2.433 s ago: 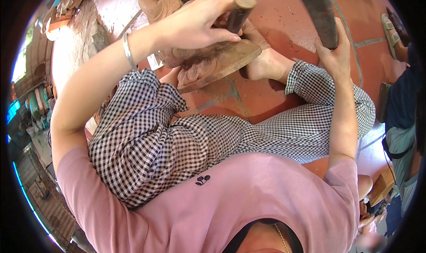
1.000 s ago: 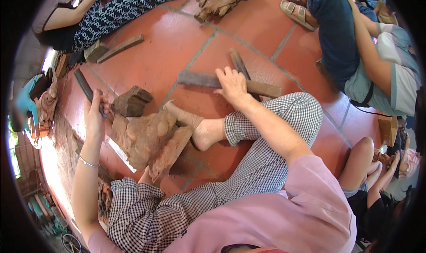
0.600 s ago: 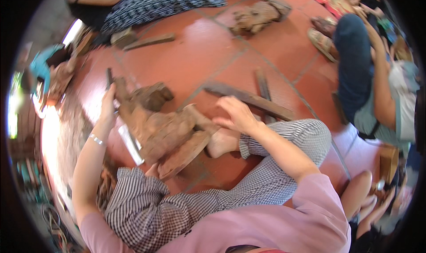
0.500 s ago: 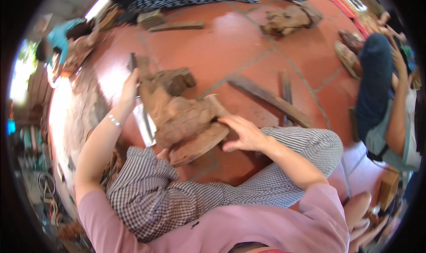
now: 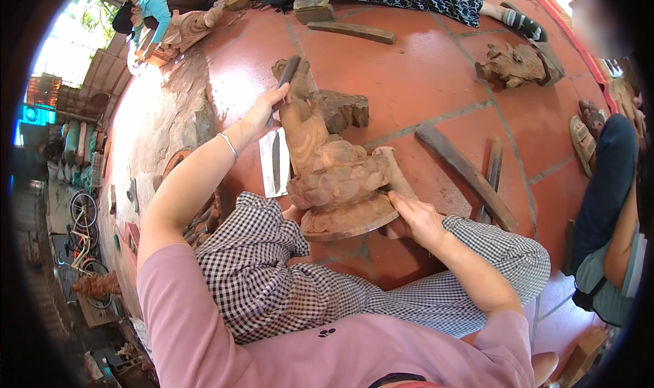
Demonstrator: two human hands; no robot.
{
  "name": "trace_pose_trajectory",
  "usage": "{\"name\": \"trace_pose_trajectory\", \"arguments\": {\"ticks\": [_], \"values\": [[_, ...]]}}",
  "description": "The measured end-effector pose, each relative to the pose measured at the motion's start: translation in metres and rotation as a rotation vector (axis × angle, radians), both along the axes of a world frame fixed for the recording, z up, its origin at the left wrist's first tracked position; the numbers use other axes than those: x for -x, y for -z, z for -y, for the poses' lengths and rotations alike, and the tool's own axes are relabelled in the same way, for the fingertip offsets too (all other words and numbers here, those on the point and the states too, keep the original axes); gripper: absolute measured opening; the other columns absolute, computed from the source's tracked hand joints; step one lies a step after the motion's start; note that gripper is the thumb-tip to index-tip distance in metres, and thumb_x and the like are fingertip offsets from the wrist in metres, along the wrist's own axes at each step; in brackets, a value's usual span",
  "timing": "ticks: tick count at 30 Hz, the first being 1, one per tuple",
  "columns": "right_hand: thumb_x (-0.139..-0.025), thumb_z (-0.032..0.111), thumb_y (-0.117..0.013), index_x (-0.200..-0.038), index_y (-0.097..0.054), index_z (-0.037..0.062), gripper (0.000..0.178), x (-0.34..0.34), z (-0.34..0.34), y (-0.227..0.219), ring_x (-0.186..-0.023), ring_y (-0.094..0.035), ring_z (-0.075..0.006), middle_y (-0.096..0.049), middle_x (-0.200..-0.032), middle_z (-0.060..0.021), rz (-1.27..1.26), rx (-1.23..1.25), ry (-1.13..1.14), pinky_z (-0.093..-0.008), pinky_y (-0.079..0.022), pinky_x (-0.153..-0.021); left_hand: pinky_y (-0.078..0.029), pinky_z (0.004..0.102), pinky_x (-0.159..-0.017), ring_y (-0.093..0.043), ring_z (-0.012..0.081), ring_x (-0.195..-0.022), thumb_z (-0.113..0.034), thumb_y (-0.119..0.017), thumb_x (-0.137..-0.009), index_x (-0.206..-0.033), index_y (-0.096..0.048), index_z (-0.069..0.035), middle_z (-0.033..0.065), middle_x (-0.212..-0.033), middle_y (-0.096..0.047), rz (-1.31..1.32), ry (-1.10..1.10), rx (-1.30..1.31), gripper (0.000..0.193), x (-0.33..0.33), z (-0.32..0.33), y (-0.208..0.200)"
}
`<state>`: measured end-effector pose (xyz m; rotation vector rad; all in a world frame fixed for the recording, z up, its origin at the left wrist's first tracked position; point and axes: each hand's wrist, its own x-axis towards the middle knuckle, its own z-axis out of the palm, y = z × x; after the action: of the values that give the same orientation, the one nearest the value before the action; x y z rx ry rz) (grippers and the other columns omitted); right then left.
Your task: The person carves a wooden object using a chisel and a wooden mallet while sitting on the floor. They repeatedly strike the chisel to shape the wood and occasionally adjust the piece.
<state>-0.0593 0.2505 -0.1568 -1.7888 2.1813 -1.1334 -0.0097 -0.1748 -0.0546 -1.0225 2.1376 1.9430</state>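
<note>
A brown carved wooden statue [image 5: 337, 155], a seated figure on a petalled base, leans away from me between my legs. My left hand [image 5: 260, 112] is closed round a dark, narrow bar-like tool [image 5: 289, 71] beside the figure's head. Part of the tool is hidden by my fingers, and its exact kind does not show. My right hand [image 5: 417, 219] grips the right edge of the statue's round base, fingers on top and thumb low at the rim. A white paper strip [image 5: 267, 177] with a dark flat piece on it lies left of the statue.
Wooden bars [image 5: 466, 175] lie right of the statue on the red tiles, and a wood block [image 5: 351, 32] lies farther off. A rough wood carving [image 5: 512, 66] is at the far right. People sit at the right, far edge and far left. Bicycles [image 5: 85, 252] stand at left.
The view has swung, so the scene sits farther right. The tool in my left hand now slants across beside the statue's head. My right hand has closed more firmly on the base's edge.
</note>
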Motion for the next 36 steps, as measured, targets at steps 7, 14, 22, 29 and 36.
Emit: {"name": "trace_pose_trajectory", "arguments": {"ticks": [7,14,22,29,36], "values": [[-0.062,0.013,-0.084,-0.124,-0.057,-0.0020,0.069,-0.001,0.003,-0.014,-0.093,-0.070,-0.0293,-0.068,-0.115,-0.0172,-0.070,0.014,-0.008,-0.0344,-0.058,-0.077,-0.038,0.0282,-0.068,-0.048,0.0111,-0.081,-0.047,-0.055,-0.097,-0.083,-0.061,-0.009,-0.0011,-0.087,-0.055,-0.213,0.107,0.420,0.042,0.058,0.047,-0.022],[-0.069,0.010,-0.076,-0.129,-0.057,0.0010,0.063,0.003,0.001,-0.020,-0.100,-0.069,-0.0291,-0.066,-0.120,-0.0180,0.022,-0.062,-0.054,-0.0359,-0.057,-0.081,-0.032,0.0266,-0.059,-0.040,0.0089,-0.065,-0.044,-0.055,-0.099,-0.081,-0.057,-0.011,-0.0050,-0.072,-0.048,-0.043,0.181,0.424,0.038,0.078,0.037,-0.021],[-0.088,0.011,-0.068,-0.131,-0.051,0.0014,0.047,0.070,0.064,-0.017,-0.086,-0.069,-0.0278,-0.063,-0.116,-0.0168,0.567,0.106,0.270,-0.0345,-0.057,-0.074,-0.036,0.0271,-0.064,-0.043,0.0097,-0.070,-0.039,-0.056,-0.099,-0.082,-0.057,-0.007,-0.0026,-0.076,-0.047,-0.149,0.228,0.528,0.036,0.071,0.018,-0.030],[-0.081,0.018,-0.077,-0.149,-0.034,0.0166,0.080,0.120,0.185,0.015,-0.111,-0.062,-0.0350,-0.050,-0.137,-0.0163,0.070,-0.072,0.431,-0.0410,-0.054,-0.088,-0.041,0.0283,-0.072,-0.049,0.0114,-0.081,-0.036,-0.058,-0.098,-0.091,-0.059,0.000,0.0040,-0.094,-0.048,-0.280,0.244,0.614,0.037,0.062,-0.012,-0.052],[-0.081,0.020,-0.077,-0.116,-0.047,0.0074,0.048,0.126,0.208,0.034,-0.099,-0.061,-0.0425,-0.064,-0.108,-0.0207,0.169,-0.154,0.352,-0.0494,-0.050,-0.081,-0.043,0.0323,-0.085,-0.051,0.0195,-0.098,-0.045,-0.061,-0.094,-0.105,-0.066,0.002,0.0100,-0.104,-0.052,-0.328,0.288,0.609,0.048,0.054,-0.030,-0.070]]}}
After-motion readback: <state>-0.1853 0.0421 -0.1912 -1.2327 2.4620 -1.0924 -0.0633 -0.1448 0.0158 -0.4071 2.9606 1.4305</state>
